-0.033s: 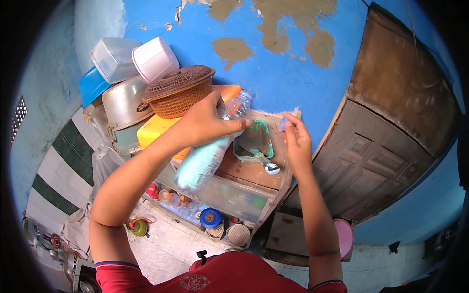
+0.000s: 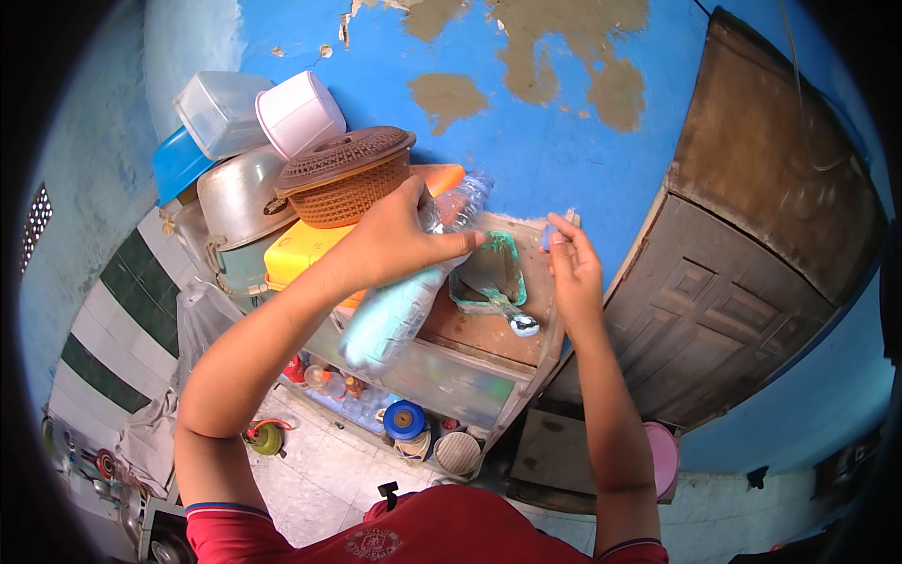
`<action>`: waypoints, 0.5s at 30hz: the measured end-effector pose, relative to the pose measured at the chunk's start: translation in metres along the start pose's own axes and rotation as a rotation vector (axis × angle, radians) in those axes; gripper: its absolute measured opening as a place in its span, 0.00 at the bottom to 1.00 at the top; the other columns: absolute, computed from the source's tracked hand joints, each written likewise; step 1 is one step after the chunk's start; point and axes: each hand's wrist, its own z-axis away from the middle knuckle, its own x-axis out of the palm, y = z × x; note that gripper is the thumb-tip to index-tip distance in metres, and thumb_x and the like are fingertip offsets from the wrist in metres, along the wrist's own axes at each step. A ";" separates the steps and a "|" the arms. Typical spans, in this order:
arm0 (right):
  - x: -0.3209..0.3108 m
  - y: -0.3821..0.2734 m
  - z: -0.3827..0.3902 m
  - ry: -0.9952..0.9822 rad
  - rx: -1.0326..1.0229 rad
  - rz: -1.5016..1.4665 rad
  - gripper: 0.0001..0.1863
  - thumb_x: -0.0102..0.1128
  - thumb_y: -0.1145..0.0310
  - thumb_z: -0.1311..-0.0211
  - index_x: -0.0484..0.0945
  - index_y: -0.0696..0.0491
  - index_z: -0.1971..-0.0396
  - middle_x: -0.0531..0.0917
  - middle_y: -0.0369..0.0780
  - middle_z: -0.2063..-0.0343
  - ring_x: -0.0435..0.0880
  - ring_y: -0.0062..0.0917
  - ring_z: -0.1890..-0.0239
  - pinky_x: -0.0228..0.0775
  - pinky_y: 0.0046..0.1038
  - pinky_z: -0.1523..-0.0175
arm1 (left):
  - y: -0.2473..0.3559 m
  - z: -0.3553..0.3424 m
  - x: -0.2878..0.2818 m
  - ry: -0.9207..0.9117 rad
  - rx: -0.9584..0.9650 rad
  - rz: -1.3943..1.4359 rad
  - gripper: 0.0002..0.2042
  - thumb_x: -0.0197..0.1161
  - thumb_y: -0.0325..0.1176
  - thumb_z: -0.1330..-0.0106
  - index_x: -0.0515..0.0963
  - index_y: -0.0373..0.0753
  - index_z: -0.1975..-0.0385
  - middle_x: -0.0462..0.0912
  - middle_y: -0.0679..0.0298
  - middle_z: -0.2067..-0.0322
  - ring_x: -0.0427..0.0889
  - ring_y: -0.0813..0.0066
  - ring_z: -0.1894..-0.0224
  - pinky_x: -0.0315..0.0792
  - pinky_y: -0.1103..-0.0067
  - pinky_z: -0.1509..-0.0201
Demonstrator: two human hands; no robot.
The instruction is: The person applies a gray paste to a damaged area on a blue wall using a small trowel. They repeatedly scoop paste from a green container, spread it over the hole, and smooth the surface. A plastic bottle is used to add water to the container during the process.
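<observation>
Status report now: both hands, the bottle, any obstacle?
Left hand grips clear plastic bottle, tilted. Right hand pinches small blue cap. Green tray beneath them.

A worn brown wooden cabinet top (image 2: pixel 489 331) carries a green rectangular plastic tray (image 2: pixel 490 273), a yellow plastic box (image 2: pixel 299 252) and a dented metal pot (image 2: pixel 237 197).

We look down from a single head-worn fisheye camera, close above our own forearms, which enter from the lower edge and reach forward to a cluttered wooden shelf unit (image 2: pixel 489 329). The lens faces the blue wall (image 2: pixel 564 141) ahead, bending a brown door (image 2: pixel 742 282) at right toward the rim.
</observation>
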 end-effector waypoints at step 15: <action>0.007 -0.150 -0.028 -0.703 -0.311 0.327 0.17 0.59 0.75 0.27 0.79 0.59 0.40 0.81 0.43 0.41 0.79 0.26 0.39 0.72 0.30 0.35 | -0.002 0.047 0.023 0.042 0.111 0.439 0.33 0.82 0.53 0.48 0.73 0.31 0.57 0.79 0.58 0.68 0.78 0.73 0.64 0.74 0.75 0.59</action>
